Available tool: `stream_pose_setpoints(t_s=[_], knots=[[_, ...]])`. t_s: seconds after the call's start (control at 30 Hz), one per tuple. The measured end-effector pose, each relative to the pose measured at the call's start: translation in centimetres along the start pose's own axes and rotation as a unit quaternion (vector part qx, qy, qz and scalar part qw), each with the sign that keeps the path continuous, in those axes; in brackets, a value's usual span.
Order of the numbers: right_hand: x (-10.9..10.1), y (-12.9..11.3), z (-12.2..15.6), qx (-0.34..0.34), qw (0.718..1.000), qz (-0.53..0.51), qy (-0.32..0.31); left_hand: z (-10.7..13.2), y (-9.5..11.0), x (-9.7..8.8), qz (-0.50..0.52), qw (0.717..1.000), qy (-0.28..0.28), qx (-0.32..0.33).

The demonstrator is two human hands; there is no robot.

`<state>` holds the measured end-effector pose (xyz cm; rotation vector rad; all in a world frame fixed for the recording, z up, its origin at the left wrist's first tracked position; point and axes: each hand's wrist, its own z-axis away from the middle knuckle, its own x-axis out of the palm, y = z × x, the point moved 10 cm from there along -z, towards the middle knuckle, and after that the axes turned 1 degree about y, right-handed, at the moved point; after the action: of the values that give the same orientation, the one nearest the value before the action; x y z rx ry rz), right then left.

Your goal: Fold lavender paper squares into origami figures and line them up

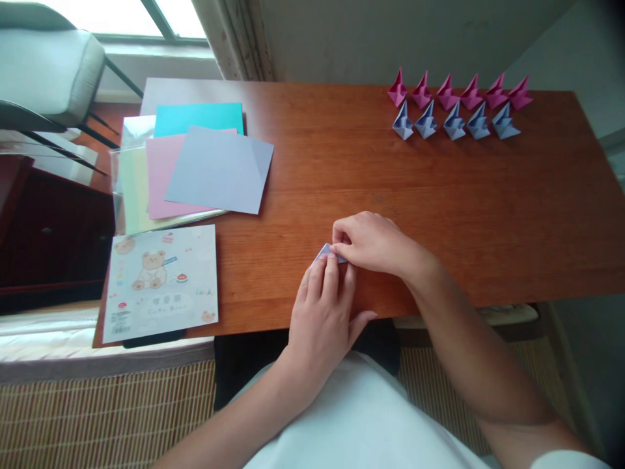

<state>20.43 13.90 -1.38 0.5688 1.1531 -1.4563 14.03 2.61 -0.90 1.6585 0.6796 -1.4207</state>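
Note:
A small folded piece of lilac paper [323, 250] lies on the table close to its front edge, mostly covered by fingers. My left hand [319, 309] rests flat on it, fingers stretched forward over the paper and thumb out to the side. From the right, my right hand [374, 241] has its thumb and curled index finger closed on the paper's right part. The lower portion of the paper is hidden under my left fingertips.
At the back right of the wooden table [312, 189] stand a row of several pink origami figures [448, 95] and a row of several pale blue ones [454, 124]. Left of my hands lie a lilac sheet [219, 172], other coloured sheets, and a bear-printed packet [161, 286].

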Motion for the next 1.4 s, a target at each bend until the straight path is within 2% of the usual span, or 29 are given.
stream_pose_setpoints(t_s=[0.6,0.77,0.87,1.4], knots=[[0.3,0.1,0.6,0.006,1.000,-0.015,0.025,1.0,-1.5,-0.6,-0.009,0.998,0.040,0.051],[0.3,0.1,0.8,0.001,0.999,-0.027,0.034,1.6,-2.9,-1.3,-0.001,0.999,0.046,0.022],[0.3,0.1,0.9,0.002,0.999,-0.037,0.035,2.0,-3.5,-1.5,-0.015,0.999,0.044,0.027],[0.6,0.1,1.5,-0.006,0.995,-0.074,0.062,1.5,-2.8,-1.8,-0.038,0.997,0.052,0.043]])
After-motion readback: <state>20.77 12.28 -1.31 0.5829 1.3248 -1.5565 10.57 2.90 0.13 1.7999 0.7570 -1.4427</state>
